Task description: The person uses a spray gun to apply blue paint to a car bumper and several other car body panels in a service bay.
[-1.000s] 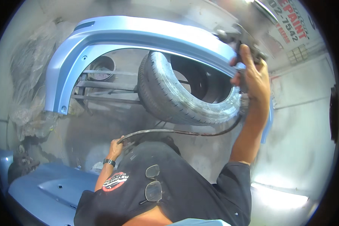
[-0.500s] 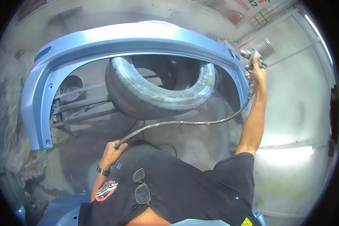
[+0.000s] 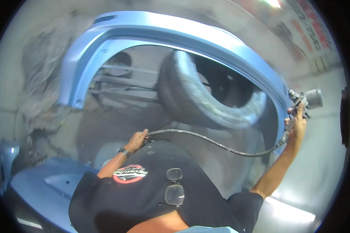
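Note:
In my right hand is a spray gun with a metal cup, my fingers wrapped round its handle. It is beside the right end of a light blue curved car body panel, which looks like bumper or wheel-arch trim. A grey air hose runs from the gun's handle in a sagging curve to my left hand. That hand is closed round the hose in front of my belly. A watch is on the left wrist.
Under the panel's arch a dusty tyre leans on a metal rack. Behind the rack bars sits a round bucket-like container. Another blue panel lies at the lower left. Crumpled plastic sheeting hangs at the left; a pale wall stands right.
The view has swung, so the panel and tyre sit tilted and further right. The gun remains by the panel's right end. Both hands keep hold of the gun and hose.

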